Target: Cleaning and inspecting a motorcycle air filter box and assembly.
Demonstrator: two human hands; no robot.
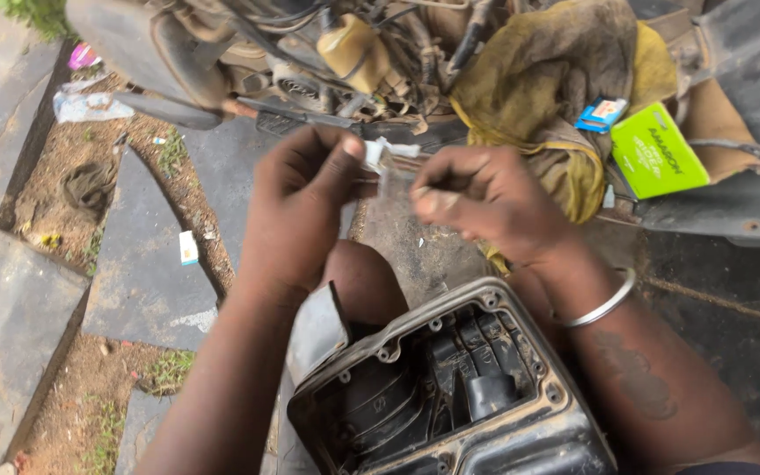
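Resting closest to the lens, a black plastic housing (pixel 450 396) with ribbed inner walls and screw holes around its rim is lying open side up across the person's lap, probably so that it is staying within reach while both hands are busy above it. Just beyond the housing, the left hand (pixel 296 211) and the right hand (pixel 485 202) are meeting over a small whitish part (pixel 383 157). The left thumb and forefinger are pinching one end of it; the right hand's fingers are curling inward and pressing together near the other end, though whether they are actually gripping the part I cannot tell, since it is blurred. Holding it between two hands like this seems to be steadying something too small for one hand. A metal bangle (pixel 604 303) is sitting on the right wrist.

Farther beyond the housing, an exposed engine (pixel 327 62) is showing hoses and a yellowish reservoir. To the right of the housing and farther off, a dirty yellow rag (pixel 538 79) is lying draped over the machine, with a green box (pixel 657 151) and a small blue and white packet (pixel 601 113) resting against it. Left of the housing, grey stone slabs (pixel 142 264) are bordering bare soil.
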